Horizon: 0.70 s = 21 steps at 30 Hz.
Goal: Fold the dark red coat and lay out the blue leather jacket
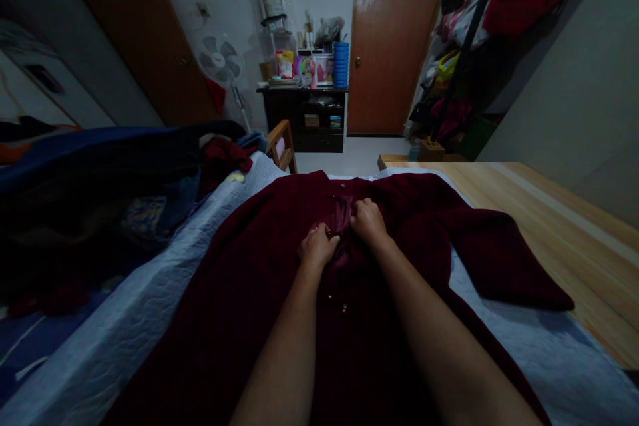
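A dark red coat (259, 259) lies spread out with its front facing up and one sleeve (509, 259) stretched to the right. My left hand (318, 245) pinches one front edge of it near the middle. On the opposite edge my right hand (368, 219) is closed, its fingertips curled into the cloth. Between the hands the front gapes and a shiny lining (342, 213) shows. Small metal snap fasteners (344, 308) sit lower down the opening, and another snap (343, 186) is near the collar.
Under the coat is a light blue quilted cover (180, 279). A heap of dark clothes (100, 200) lies at the left, and a wooden board (564, 213) runs along the right. Farther back stand a wooden chair (285, 146), a fan (219, 58), a dark cabinet (304, 116) and a door (394, 40).
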Each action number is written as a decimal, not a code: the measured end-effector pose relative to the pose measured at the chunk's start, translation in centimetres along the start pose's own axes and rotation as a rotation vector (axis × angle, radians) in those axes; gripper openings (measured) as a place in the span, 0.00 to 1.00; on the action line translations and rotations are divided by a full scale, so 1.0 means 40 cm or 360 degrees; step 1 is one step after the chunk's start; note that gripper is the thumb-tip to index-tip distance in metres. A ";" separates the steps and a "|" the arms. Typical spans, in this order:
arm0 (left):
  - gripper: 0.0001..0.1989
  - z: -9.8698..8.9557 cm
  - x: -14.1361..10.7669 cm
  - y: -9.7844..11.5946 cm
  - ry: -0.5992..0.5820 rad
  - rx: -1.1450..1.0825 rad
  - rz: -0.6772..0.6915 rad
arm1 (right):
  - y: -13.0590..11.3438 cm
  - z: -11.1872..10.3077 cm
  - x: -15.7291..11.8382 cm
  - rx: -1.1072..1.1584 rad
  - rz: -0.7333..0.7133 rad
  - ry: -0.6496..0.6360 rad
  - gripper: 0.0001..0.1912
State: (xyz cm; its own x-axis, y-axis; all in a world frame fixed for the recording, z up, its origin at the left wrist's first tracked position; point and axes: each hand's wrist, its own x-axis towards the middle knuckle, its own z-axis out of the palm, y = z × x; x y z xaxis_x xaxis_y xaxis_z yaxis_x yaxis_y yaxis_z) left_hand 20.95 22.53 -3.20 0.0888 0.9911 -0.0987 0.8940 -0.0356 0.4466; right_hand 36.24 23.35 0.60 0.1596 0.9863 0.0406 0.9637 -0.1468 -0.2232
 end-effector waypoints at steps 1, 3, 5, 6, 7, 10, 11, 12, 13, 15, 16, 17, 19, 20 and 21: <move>0.17 0.000 0.000 0.000 0.0015 -0.0011 0.0000 | 0.003 0.003 0.014 -0.0001 0.0042 -0.0027 0.19; 0.16 -0.001 -0.001 -0.002 0.0030 -0.0034 0.0002 | 0.021 0.012 0.038 -0.0011 0.0148 -0.0119 0.22; 0.15 -0.003 -0.001 -0.008 0.0024 -0.0062 0.0031 | 0.047 0.018 0.059 -0.0013 0.0236 -0.0212 0.24; 0.14 -0.004 0.000 -0.012 0.0009 -0.0082 0.0059 | 0.059 0.020 0.068 -0.0010 0.0263 -0.0256 0.25; 0.14 -0.006 0.001 -0.017 -0.0017 -0.0107 0.0097 | 0.069 0.021 0.076 -0.0005 0.0281 -0.0292 0.26; 0.20 -0.010 0.006 -0.035 -0.0149 -0.0293 0.0216 | 0.081 0.028 0.094 0.0027 0.0309 -0.0355 0.28; 0.22 -0.011 0.009 -0.042 -0.0194 -0.0381 0.0242 | 0.080 0.032 0.098 0.0046 0.0315 -0.0365 0.27; 0.24 -0.011 0.011 -0.048 -0.0231 -0.0465 0.0258 | 0.079 0.038 0.101 0.0069 0.0320 -0.0368 0.24; 0.25 -0.011 0.013 -0.053 -0.0259 -0.0535 0.0265 | 0.077 0.044 0.102 0.0096 0.0325 -0.0362 0.21; 0.25 -0.010 0.017 -0.065 -0.0294 -0.0608 0.0268 | 0.078 0.057 0.104 0.0173 0.0337 -0.0314 0.16; 0.26 -0.009 0.018 -0.071 -0.0314 -0.0644 0.0267 | 0.081 0.063 0.104 0.0223 0.0345 -0.0273 0.14; 0.27 -0.008 0.019 -0.076 -0.0349 -0.0727 0.0269 | 0.086 0.066 0.105 0.0281 0.0353 -0.0228 0.13; 0.29 -0.009 0.021 -0.086 -0.0445 -0.1002 0.0253 | 0.101 0.067 0.108 0.0426 0.0365 -0.0132 0.11; 0.30 -0.011 0.021 -0.090 -0.0490 -0.1157 0.0228 | 0.108 0.065 0.111 0.0512 0.0369 -0.0085 0.11; 0.30 -0.014 0.021 -0.093 -0.0523 -0.1299 0.0191 | 0.115 0.061 0.114 0.0606 0.0372 -0.0041 0.11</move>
State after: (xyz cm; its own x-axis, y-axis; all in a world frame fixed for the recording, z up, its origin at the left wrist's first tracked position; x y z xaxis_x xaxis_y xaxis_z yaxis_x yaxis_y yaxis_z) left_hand 17.45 23.58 -4.47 0.3956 0.8953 -0.2049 0.2899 0.0900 0.9528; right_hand 40.88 27.36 -2.63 0.3539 0.9321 -0.0766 0.7541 -0.3328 -0.5662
